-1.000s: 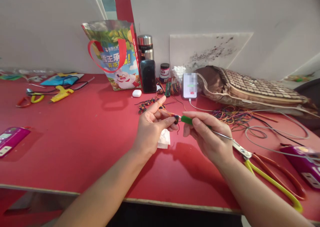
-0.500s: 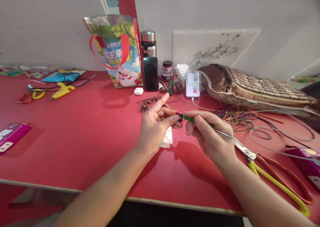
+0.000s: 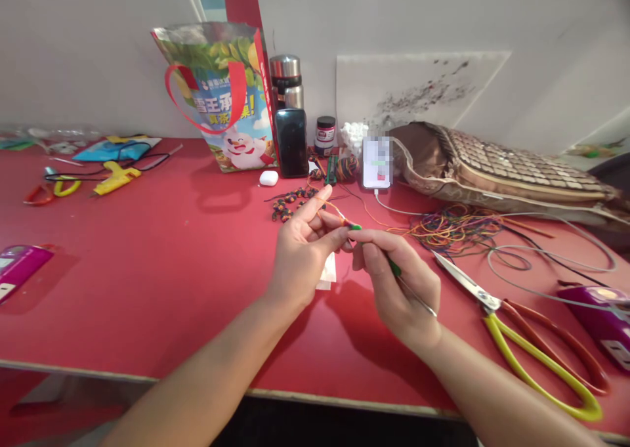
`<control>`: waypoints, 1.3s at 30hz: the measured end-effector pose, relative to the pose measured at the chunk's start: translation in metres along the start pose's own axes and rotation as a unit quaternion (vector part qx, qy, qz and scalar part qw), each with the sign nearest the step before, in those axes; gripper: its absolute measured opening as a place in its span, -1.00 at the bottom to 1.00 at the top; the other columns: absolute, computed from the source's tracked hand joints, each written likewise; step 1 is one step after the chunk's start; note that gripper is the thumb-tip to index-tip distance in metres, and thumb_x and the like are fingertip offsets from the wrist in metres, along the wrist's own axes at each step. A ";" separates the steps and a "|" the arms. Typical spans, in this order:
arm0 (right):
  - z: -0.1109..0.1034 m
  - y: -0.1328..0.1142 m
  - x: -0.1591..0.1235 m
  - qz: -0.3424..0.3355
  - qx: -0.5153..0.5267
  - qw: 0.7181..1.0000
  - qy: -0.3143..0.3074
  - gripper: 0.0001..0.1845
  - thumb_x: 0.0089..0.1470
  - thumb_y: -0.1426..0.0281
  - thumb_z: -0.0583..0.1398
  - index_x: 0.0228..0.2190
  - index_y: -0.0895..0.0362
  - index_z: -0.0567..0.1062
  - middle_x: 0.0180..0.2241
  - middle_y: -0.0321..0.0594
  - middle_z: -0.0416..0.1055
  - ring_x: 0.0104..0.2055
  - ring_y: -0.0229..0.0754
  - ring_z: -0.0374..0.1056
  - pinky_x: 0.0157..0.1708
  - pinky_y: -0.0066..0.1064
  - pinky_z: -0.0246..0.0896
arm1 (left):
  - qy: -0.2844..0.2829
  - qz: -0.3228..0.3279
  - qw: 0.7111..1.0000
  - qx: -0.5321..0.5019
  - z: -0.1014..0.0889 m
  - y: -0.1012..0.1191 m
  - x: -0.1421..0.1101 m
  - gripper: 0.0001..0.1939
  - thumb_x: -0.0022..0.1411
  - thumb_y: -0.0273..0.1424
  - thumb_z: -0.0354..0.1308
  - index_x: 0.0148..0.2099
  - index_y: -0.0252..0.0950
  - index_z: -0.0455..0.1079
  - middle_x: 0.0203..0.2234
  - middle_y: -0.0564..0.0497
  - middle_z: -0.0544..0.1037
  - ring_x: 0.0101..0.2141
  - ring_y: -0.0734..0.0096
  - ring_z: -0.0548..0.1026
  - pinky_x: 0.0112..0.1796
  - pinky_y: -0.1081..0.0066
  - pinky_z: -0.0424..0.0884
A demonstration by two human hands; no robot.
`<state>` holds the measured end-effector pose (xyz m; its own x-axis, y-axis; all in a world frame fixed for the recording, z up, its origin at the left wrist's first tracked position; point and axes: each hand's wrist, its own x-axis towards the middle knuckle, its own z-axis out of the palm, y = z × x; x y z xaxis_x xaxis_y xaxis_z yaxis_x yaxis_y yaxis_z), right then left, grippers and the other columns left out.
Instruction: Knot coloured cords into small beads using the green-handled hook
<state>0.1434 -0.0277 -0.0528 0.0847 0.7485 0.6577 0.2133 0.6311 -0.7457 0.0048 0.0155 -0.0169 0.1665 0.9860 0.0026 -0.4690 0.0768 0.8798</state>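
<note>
My left hand (image 3: 305, 247) pinches a small piece of dark multicoloured crochet between thumb and fingers. Orange yarn (image 3: 336, 206) runs over its raised index finger. In my right hand (image 3: 401, 279) is a crochet hook (image 3: 395, 267) with a green handle, its metal shaft pointing back past the palm. The hook's front end meets the work at my left fingertips; the exact stitch is hidden by the fingers. Behind my left hand lies a knobbly multicoloured crocheted strand (image 3: 283, 209). A white tissue (image 3: 327, 273) lies on the table below the hands.
Large scissors (image 3: 487, 300) with red and yellow handles lie at right, near tangled yarn (image 3: 445, 230) and a grey cable. Behind stand a gift bag (image 3: 229, 99), a dark phone (image 3: 291, 143), a lit phone (image 3: 376, 165) and a sequinned bag (image 3: 516, 165). A yellow glue gun (image 3: 115, 178) lies left.
My right hand has shifted a little left and down, tilting the hook more steeply and bringing its green handle against the work. The left hand keeps its pinch. The view has shifted slightly.
</note>
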 end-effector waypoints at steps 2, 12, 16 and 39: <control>-0.002 0.001 0.000 0.007 0.030 0.999 -0.016 -0.64 0.42 0.56 0.18 0.06 -0.04 0.65 -0.29 -0.34 0.60 -0.31 -0.34 0.50 -0.25 -0.47 0.47 | -0.021 -0.017 0.999 -0.023 -0.002 0.003 0.002 -0.09 -0.02 -0.45 0.62 0.37 -0.38 0.43 -0.48 0.15 0.61 -0.47 0.49 0.57 -0.35 0.44 0.48; -0.009 -0.002 0.010 0.047 0.073 0.996 -0.034 -0.70 0.42 0.48 0.22 0.08 -0.04 0.61 -0.37 -0.34 0.58 -0.42 -0.30 0.47 -0.44 -0.47 0.40 | -0.039 0.002 0.999 0.009 -0.006 0.008 0.002 0.04 0.06 -0.52 0.53 0.53 -0.38 0.20 -0.46 0.15 0.62 -0.48 0.47 0.56 -0.36 0.42 0.47; -0.009 -0.001 0.007 -0.044 -0.094 0.993 -0.049 -0.66 0.38 0.55 0.19 0.07 0.01 0.61 -0.37 -0.26 0.57 -0.40 -0.21 0.46 -0.37 -0.35 0.42 | -0.006 -0.005 1.000 0.029 0.000 0.004 -0.001 0.04 0.03 -0.50 0.55 0.52 -0.37 0.24 -0.48 0.16 0.59 -0.46 0.46 0.54 -0.34 0.41 0.45; -0.019 0.006 0.012 0.148 0.178 0.972 -0.032 -0.79 0.36 0.27 0.34 -0.02 -0.04 0.71 -0.40 -0.26 0.64 -0.45 -0.24 0.45 -0.44 -0.37 0.45 | -0.045 -0.052 0.998 0.003 -0.015 0.014 0.012 0.14 -0.08 -0.51 0.61 0.51 -0.48 0.21 -0.48 0.15 0.59 -0.52 0.43 0.56 -0.40 0.37 0.41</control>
<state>0.1640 -0.0185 -0.0476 0.0272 0.9116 0.4101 -0.1632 0.4088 -0.8979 -0.0129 0.0306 -0.0115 0.2914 0.9555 -0.0465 -0.4404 0.1772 0.8801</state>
